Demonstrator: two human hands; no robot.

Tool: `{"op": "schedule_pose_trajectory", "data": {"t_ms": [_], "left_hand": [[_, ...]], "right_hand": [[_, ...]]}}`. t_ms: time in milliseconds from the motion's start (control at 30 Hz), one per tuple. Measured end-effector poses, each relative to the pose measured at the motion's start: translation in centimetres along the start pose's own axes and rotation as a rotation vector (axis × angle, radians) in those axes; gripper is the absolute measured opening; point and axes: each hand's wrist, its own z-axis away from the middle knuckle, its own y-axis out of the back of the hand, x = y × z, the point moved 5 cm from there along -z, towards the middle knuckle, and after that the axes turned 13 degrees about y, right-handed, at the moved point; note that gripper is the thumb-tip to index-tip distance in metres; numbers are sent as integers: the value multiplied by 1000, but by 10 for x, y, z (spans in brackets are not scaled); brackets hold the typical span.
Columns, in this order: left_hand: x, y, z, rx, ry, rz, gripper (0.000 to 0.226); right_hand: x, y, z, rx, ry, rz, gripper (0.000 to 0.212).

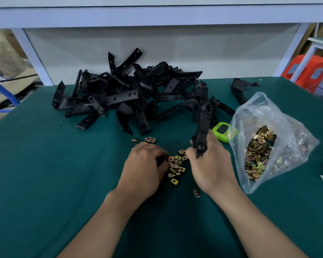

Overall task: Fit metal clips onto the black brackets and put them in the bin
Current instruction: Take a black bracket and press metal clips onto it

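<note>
Your right hand (211, 164) grips the stiff, probably light black bracket (203, 123) by its lower end, upright above the bench's (45, 174) middle. Your left hand (145, 164) curls over the small, likely slippery metal clips (175, 164) beside it; whether it pinches one, I cannot tell.

Bracket pile (127, 94) behind loose clips (175, 164), bag of clips (265, 142) right — timer (221, 131) between.

Both bare forearms reach in from the near edge, converging toward the centre. Our left hand (145, 164) lies palm down, fingers curled onto the loose brass-coloured metal clips (175, 164); we cannot tell whether it pinches one. Our right hand (211, 164), just beside it, grips the near end of a long black plastic bracket (203, 120).
</note>
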Motion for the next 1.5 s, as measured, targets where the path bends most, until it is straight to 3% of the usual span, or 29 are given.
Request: {"op": "schedule_pose_trajectory", "data": {"t_ms": [133,267,500,633,967,1333,1500], "left_hand": [[-1,-1,-1,-7,111,90,13],[2,-1,2,8,115,88,16],[16,-1,9,20,3,25,21],[17,-2,7,51,45,-26,18],[2,3,3,19,237,236,10],[3,1,6,-36,275,284,28],[3,10,4,83,254,204,43]], "right_hand": [[11,0,-2,-57,-18,243,16],[12,-6,-1,-109,25,435,18],[18,-4,-4,-88,-5,397,17],[17,-6,-3,-105,13,418,17],[14,-3,-2,-49,5,286,22],[16,-8,0,-126,-50,243,18],[16,-8,1,-135,-51,251,20]]}}
